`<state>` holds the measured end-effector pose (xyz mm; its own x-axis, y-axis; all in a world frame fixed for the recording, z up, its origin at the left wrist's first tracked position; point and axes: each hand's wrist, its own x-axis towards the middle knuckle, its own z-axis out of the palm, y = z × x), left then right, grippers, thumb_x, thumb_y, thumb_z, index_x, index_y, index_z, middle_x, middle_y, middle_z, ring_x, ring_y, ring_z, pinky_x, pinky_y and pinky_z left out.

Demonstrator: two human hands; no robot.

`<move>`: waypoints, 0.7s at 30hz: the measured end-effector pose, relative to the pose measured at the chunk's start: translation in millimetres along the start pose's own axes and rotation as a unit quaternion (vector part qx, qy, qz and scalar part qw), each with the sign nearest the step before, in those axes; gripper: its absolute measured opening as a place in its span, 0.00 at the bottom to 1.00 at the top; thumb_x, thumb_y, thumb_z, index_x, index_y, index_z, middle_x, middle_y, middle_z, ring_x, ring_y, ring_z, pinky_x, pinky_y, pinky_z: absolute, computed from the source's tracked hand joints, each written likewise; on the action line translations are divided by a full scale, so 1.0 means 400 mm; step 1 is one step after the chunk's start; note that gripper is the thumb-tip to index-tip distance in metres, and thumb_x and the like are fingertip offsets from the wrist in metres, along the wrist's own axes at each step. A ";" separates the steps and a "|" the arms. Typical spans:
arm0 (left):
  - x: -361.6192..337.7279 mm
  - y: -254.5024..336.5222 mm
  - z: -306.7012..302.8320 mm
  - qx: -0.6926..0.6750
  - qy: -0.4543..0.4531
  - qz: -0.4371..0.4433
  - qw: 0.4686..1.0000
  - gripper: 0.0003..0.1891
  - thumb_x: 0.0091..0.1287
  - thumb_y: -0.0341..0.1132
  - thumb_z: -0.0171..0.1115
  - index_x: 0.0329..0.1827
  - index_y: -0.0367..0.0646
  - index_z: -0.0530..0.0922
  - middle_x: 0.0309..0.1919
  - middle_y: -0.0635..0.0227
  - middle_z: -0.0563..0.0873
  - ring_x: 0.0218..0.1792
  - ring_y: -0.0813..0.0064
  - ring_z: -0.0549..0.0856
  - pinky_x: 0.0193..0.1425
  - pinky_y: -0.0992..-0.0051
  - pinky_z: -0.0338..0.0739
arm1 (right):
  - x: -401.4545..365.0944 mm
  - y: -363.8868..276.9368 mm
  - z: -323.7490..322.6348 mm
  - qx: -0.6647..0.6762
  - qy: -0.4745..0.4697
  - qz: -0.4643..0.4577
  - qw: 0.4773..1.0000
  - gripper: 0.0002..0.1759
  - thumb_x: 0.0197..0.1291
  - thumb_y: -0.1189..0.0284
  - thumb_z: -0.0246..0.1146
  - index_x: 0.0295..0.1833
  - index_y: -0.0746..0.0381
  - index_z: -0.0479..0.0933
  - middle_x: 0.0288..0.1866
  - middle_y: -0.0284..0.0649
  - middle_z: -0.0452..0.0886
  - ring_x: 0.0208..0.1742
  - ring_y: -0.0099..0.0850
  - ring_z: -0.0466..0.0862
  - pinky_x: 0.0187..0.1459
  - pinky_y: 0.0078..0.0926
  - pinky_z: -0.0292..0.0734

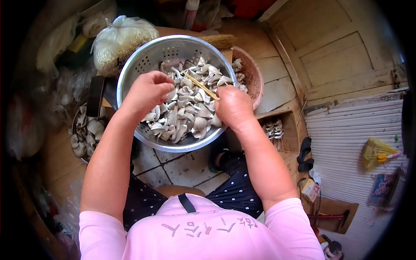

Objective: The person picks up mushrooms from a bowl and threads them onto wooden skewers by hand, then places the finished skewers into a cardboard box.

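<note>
The mushroom pieces (186, 115) heaped in the metal colander (143, 60) look light, soft and easily torn, best pinched at their thicker stems; the left hand (147, 91) curls shut on some, and the right hand (234, 106) grips a thin skewer (201, 86).

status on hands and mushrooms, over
Left hand curled shut over mushrooms. Right hand grips thin sticks. Mushrooms heaped in metal colander. Pink basin behind.

shiny perforated metal colander (143, 60), wooden skewer (200, 86), matt mushrooms (186, 112)
</note>
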<state>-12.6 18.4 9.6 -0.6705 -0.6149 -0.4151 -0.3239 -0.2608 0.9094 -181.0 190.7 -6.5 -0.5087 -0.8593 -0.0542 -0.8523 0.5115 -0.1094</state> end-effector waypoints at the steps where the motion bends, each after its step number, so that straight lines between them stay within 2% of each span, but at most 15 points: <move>1: -0.001 -0.004 -0.002 0.125 -0.038 0.003 0.991 0.10 0.64 0.32 0.64 0.45 0.37 0.82 0.33 0.67 0.85 0.30 0.79 0.84 0.37 0.76 0.80 | -0.001 0.003 0.012 0.001 -0.002 0.000 1.000 0.07 0.54 0.70 0.61 0.36 0.61 0.81 0.37 0.46 0.84 0.41 0.47 0.85 0.44 0.44 0.80; 2: -0.002 -0.009 -0.004 0.248 -0.075 0.005 0.966 0.08 0.63 0.32 0.65 0.41 0.36 0.84 0.31 0.68 0.85 0.31 0.78 0.84 0.38 0.75 0.80 | 0.000 0.007 0.025 -0.019 -0.009 0.009 1.000 0.08 0.54 0.71 0.61 0.37 0.61 0.81 0.37 0.46 0.84 0.40 0.47 0.85 0.43 0.44 0.81; 3: -0.003 -0.020 -0.007 0.309 -0.097 0.005 0.946 0.08 0.59 0.32 0.67 0.36 0.36 0.85 0.29 0.64 0.87 0.30 0.74 0.85 0.39 0.72 0.79 | 0.001 0.009 0.036 -0.038 -0.014 0.018 0.999 0.08 0.54 0.71 0.61 0.38 0.62 0.81 0.38 0.47 0.84 0.40 0.46 0.86 0.42 0.43 0.82; 5: -0.007 -0.025 -0.004 0.459 -0.149 -0.007 0.876 0.09 0.54 0.33 0.70 0.35 0.38 0.86 0.31 0.60 0.88 0.32 0.68 0.86 0.42 0.70 0.80 | 0.003 0.008 0.048 -0.040 -0.011 0.022 0.999 0.08 0.54 0.71 0.61 0.38 0.62 0.81 0.38 0.47 0.85 0.39 0.46 0.87 0.42 0.42 0.82; 6: -0.012 -0.023 -0.001 0.459 -0.150 -0.008 0.876 0.09 0.54 0.33 0.70 0.35 0.38 0.86 0.31 0.60 0.88 0.32 0.68 0.86 0.42 0.70 0.80 | 0.005 0.008 0.051 -0.043 -0.005 0.028 0.999 0.09 0.54 0.71 0.61 0.39 0.62 0.81 0.38 0.47 0.85 0.39 0.46 0.87 0.41 0.41 0.83; 8: -0.022 -0.020 0.004 0.551 -0.196 -0.022 0.811 0.11 0.53 0.35 0.68 0.38 0.43 0.87 0.37 0.57 0.89 0.40 0.58 0.88 0.48 0.65 0.81 | 0.008 0.009 0.053 -0.041 -0.010 0.031 0.999 0.08 0.54 0.72 0.61 0.38 0.62 0.81 0.38 0.47 0.85 0.40 0.46 0.87 0.42 0.42 0.83; 12: -0.016 -0.073 0.008 0.593 -0.214 0.002 0.776 0.11 0.52 0.33 0.66 0.38 0.44 0.87 0.39 0.57 0.89 0.42 0.58 0.88 0.49 0.63 0.81 | 0.008 0.003 0.039 -0.037 -0.038 0.042 0.998 0.08 0.54 0.71 0.61 0.39 0.62 0.81 0.38 0.47 0.85 0.40 0.47 0.87 0.43 0.43 0.82; 14: -0.007 -0.116 0.013 0.651 -0.188 0.000 0.735 0.12 0.49 0.34 0.72 0.38 0.45 0.87 0.36 0.60 0.88 0.43 0.58 0.87 0.47 0.64 0.81 | 0.006 0.003 0.031 -0.023 -0.038 0.048 0.998 0.08 0.54 0.71 0.61 0.38 0.61 0.82 0.38 0.47 0.85 0.41 0.47 0.87 0.44 0.43 0.82; 18: -0.008 -0.115 0.025 0.669 -0.193 -0.017 0.717 0.13 0.50 0.34 0.71 0.40 0.45 0.87 0.37 0.59 0.88 0.43 0.57 0.87 0.47 0.64 0.81 | 0.002 -0.011 0.004 -0.006 -0.045 0.071 0.996 0.08 0.53 0.69 0.62 0.37 0.60 0.82 0.36 0.46 0.85 0.40 0.47 0.86 0.45 0.44 0.81; 20: -0.013 -0.083 0.011 0.631 -0.201 0.000 0.749 0.14 0.51 0.35 0.71 0.41 0.44 0.87 0.37 0.57 0.88 0.41 0.58 0.87 0.46 0.64 0.81 | -0.004 -0.025 -0.020 0.000 -0.034 0.064 0.997 0.08 0.54 0.70 0.61 0.37 0.60 0.83 0.38 0.46 0.86 0.41 0.46 0.87 0.45 0.42 0.82; 21: -0.009 -0.070 0.001 0.632 -0.202 0.001 0.748 0.14 0.51 0.35 0.71 0.41 0.44 0.87 0.37 0.57 0.88 0.41 0.58 0.87 0.46 0.64 0.81 | -0.009 -0.030 -0.028 0.006 -0.023 0.056 0.998 0.09 0.55 0.70 0.60 0.37 0.61 0.84 0.40 0.45 0.86 0.42 0.45 0.87 0.45 0.40 0.83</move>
<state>-1.3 28.2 -14.6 -0.7358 -0.2727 -0.6199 -0.5246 0.8084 0.2671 -170.3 187.8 6.0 -0.5943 -0.7964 -0.1121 -0.7888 0.6044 -0.1117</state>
